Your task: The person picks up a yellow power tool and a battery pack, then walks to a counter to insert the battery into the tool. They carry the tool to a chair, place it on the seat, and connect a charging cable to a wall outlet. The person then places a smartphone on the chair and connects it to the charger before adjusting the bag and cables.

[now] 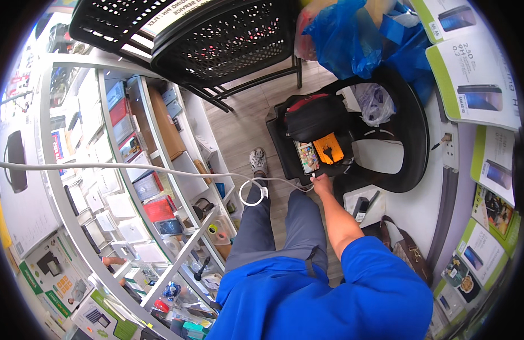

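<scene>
My right hand reaches to the front edge of a black chair seat, its fingers closed around the end of a white cable. Just beyond the fingertips lies a phone with a lit, colourful screen. Whether the cable's end touches the phone is too small to tell. The cable runs in from the far left, over my legs. A white ring shows along it above my knee. Beside the phone sits an orange case-like object with a dark item on it. My left hand is out of the picture.
A black and red bag fills the back of the seat. Glass display shelves with boxes stand close on my left; a skin-coloured shape shows in the glass. Folded black chairs and blue plastic bags are ahead. Boxed goods line the right.
</scene>
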A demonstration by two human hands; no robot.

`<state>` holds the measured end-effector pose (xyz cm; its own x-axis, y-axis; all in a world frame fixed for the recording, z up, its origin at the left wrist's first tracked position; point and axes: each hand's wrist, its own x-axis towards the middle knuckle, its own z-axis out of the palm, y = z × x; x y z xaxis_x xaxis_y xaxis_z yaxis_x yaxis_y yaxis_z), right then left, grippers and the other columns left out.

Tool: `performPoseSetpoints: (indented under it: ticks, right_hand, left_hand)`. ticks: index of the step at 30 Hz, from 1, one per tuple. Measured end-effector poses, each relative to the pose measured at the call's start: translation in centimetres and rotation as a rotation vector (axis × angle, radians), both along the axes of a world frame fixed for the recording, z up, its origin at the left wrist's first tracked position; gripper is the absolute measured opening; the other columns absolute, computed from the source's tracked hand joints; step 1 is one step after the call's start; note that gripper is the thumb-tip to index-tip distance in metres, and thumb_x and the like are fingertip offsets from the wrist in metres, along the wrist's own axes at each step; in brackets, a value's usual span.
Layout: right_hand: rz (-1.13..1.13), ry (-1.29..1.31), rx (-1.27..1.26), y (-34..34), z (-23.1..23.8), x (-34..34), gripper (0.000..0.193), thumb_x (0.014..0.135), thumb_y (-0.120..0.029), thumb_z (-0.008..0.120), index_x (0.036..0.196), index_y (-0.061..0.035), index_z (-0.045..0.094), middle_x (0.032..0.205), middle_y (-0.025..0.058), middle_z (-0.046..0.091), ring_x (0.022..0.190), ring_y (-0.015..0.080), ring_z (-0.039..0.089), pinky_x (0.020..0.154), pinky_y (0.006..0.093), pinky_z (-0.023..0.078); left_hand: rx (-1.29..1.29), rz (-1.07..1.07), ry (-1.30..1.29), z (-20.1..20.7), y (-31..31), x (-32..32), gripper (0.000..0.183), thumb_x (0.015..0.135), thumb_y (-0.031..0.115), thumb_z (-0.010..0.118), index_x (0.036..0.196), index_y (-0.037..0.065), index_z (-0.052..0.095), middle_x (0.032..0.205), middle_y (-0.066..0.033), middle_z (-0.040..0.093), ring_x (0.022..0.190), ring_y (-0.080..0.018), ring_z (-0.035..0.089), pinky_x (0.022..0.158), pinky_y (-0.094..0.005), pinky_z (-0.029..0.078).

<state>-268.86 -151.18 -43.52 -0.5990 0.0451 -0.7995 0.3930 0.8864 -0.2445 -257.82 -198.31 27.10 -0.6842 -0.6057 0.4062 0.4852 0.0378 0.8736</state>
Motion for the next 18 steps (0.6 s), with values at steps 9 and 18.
performPoseSetpoints:
  ticks: [9,18]
  right_hand:
    - [-0.066,0.031,-0.067,1.4,-4.4,0.6,0.032,0.093,-0.024,0.089,0.097,-0.0023,0.066,0.086,0.0118,0.077,0.065,0.0218,0.074,0.063,0.0385,0.059]
    - [-0.148,-0.081,-0.169,0.2,-1.8,-0.2,0.032,0.091,-0.023,0.089,0.096,-0.0029,0.066,0.076,0.0125,0.076,0.064,0.0229,0.075,0.065,0.0422,0.058]
  left_hand:
    - [-0.185,0.315,-0.101,2.9,-4.1,0.8,0.030,0.109,0.015,0.054,0.134,-0.001,0.054,0.117,-0.0146,0.063,0.087,-0.0204,0.065,0.075,-0.0324,0.056]
    - [-0.372,0.509,-0.168,8.0,-13.5,-3.4,0.027,0.107,0.018,0.055,0.127,0.000,0.059,0.114,-0.0132,0.066,0.091,-0.0211,0.065,0.079,-0.0332,0.055]
